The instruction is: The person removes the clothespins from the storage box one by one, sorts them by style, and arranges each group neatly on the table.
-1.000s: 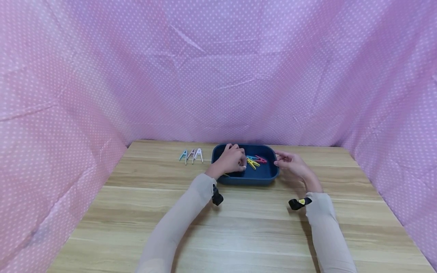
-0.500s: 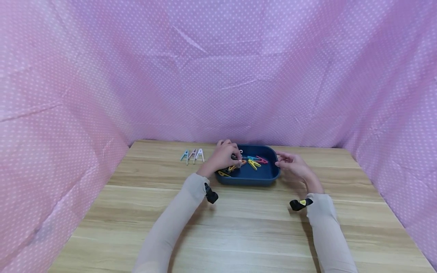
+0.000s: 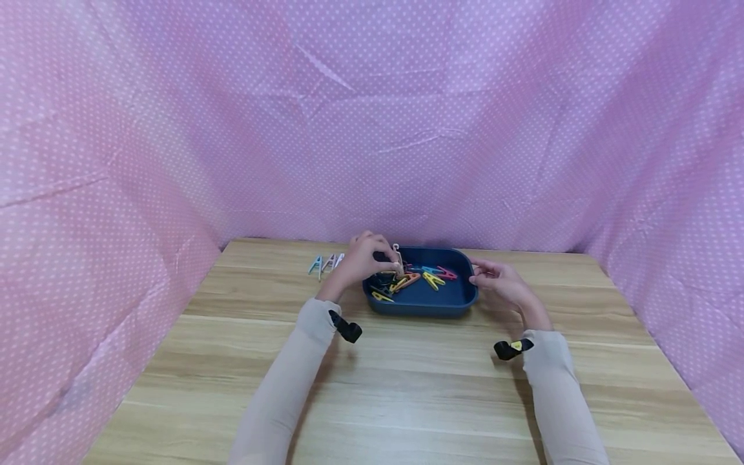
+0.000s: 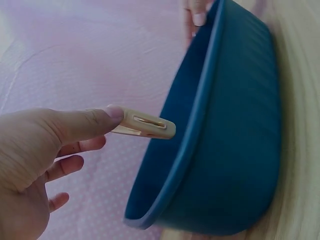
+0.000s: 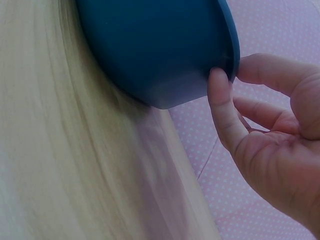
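Observation:
My left hand [image 3: 361, 259] is above the left end of a dark blue plastic bin [image 3: 424, 310]. Its thumb and fingers pinch a beige clothespin [image 4: 150, 124], which overlaps the bin's rim in the left wrist view. Inside the bin lie several more clothespins, among them a yellow clothespin [image 3: 433, 280], an orange clothespin [image 3: 410, 279] and a red clothespin [image 3: 447, 273]. At the right end, my right hand [image 3: 504, 284] holds the bin's rim, thumb against the outer wall [image 5: 160, 45] and forefinger at the edge.
Left of the bin, a light blue clothespin [image 3: 316, 265], a pinkish clothespin [image 3: 329, 261] and a white clothespin [image 3: 340, 259] stand in a row, the white one partly behind my left hand. The wooden table [image 3: 430, 387] meets a pink dotted curtain [image 3: 407, 129] at the back.
My left hand has lifted out of the bin and moved left with the beige clothespin, uncovering the clothespins at the bin's left end. The right hand stays at the rim.

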The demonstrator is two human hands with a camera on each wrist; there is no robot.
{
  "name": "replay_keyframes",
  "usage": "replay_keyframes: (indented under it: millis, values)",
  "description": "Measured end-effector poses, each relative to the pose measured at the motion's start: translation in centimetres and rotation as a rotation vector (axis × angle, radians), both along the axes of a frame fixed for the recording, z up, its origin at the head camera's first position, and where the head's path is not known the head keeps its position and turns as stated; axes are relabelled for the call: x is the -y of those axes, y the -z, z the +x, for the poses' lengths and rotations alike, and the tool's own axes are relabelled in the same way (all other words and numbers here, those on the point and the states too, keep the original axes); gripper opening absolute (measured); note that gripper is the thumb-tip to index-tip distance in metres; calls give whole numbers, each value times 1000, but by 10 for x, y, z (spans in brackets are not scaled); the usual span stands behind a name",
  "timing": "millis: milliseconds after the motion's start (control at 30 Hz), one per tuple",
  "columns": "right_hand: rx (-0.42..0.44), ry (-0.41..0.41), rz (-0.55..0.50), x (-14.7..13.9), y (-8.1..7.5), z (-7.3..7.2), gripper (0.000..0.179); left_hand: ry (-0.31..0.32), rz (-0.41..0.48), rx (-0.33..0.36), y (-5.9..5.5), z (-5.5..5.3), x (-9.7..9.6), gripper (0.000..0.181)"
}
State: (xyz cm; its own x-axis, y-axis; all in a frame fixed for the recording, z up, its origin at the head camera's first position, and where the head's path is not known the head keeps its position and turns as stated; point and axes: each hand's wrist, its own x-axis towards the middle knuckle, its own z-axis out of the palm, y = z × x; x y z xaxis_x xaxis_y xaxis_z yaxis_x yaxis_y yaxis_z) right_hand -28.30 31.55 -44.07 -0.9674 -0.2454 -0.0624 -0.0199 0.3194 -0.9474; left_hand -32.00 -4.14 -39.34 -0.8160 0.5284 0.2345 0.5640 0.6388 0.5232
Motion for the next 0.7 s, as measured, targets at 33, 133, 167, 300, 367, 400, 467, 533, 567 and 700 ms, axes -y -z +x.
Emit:
replay_keyframes:
  millis: [33,133,167,300,367,400,467,533,567,700]
  values:
    - [2,1,-1,0,0,0,59,-3,24,-2,-1,0,3,8]
    - [5,4,-3,-1,0,0,59,-6,94,-27,-2,1,11,8]
    - [7,5,-3,-1,0,0,59,-8,124,-29,-2,2,15,8]
    - [14,16,-5,-1,1,1,59,-28,251,-38,-1,2,30,8]
    - [15,18,-7,-1,1,1,59,-53,313,-32,0,2,39,8]
    - [14,15,-8,-1,1,1,59,-64,337,-34,0,2,44,8]
    - [11,11,-7,-1,1,0,59,-90,372,-50,0,3,53,9]
    - [9,9,-4,-1,1,0,58,-121,406,-71,-1,3,62,8]
    - [10,11,-3,-1,1,0,58,-139,422,-83,-1,4,67,9]
    - [14,16,3,-2,3,-1,58,-215,465,-144,-1,4,82,9]
